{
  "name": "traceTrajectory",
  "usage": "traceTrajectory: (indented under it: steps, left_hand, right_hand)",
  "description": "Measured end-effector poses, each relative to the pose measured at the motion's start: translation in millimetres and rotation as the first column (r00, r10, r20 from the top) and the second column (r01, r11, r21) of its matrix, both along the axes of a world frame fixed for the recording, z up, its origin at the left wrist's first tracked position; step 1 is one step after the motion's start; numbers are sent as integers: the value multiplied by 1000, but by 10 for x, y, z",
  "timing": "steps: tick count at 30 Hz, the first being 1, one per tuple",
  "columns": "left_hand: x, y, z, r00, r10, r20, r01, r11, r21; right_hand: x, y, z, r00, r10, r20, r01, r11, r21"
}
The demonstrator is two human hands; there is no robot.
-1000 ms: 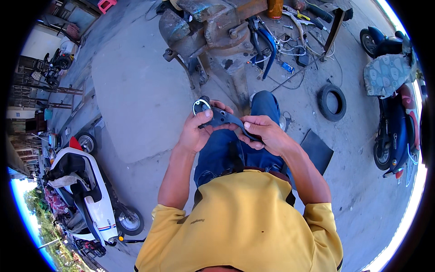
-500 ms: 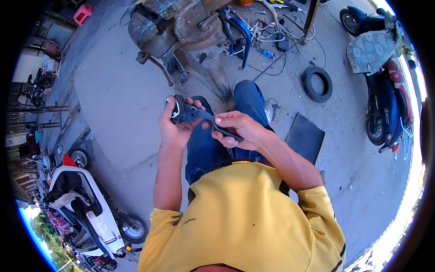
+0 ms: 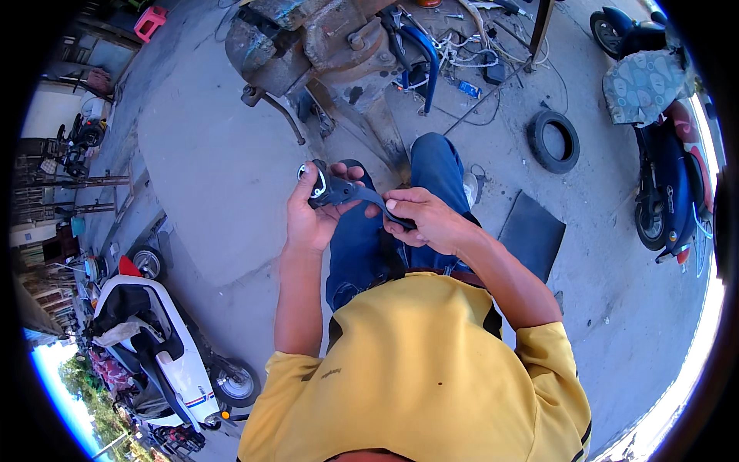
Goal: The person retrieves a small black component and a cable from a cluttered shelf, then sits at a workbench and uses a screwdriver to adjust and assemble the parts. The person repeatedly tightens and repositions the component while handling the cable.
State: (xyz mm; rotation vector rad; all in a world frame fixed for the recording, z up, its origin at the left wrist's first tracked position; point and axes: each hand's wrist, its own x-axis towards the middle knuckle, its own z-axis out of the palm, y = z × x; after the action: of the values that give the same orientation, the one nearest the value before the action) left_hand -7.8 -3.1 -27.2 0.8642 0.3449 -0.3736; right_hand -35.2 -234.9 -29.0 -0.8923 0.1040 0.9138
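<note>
My left hand (image 3: 312, 208) grips the round end of a dark part (image 3: 345, 192) with a pale ring on it, its thumb upright at the ring. My right hand (image 3: 416, 219) is closed on the same part's curved, narrower end, thumb on top. The part is held above my lap, over my jeans (image 3: 427, 165); its underside is hidden by my fingers.
A rusty bench vise (image 3: 308, 46) stands ahead, with tools and cables (image 3: 469, 58) beside it. A loose tyre (image 3: 553, 150) and black sheet (image 3: 531, 235) lie on the right. Scooters stand left (image 3: 165, 354) and right (image 3: 666, 200); a pink stool (image 3: 148, 23) is at far upper left.
My left thumb has shifted from across the round end to standing upright beside it, and that end is turned slightly. Both hands still hold the part; the view has shifted a little.
</note>
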Motion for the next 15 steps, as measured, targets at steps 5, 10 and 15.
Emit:
traceTrajectory:
  steps: [5,10,15]
  left_hand:
    - [20,-45,84,996,-30,80,26,998,59]
    - [-4,-79,98,994,-43,96,39,998,41]
    - [-53,-21,102,984,-94,153,85,995,60]
  right_hand:
    - [-65,20,-11,998,-53,27,52,998,35]
    - [-29,-3,25,998,-48,37,49,998,-50]
    - [-43,32,31,996,-83,-27,84,996,27]
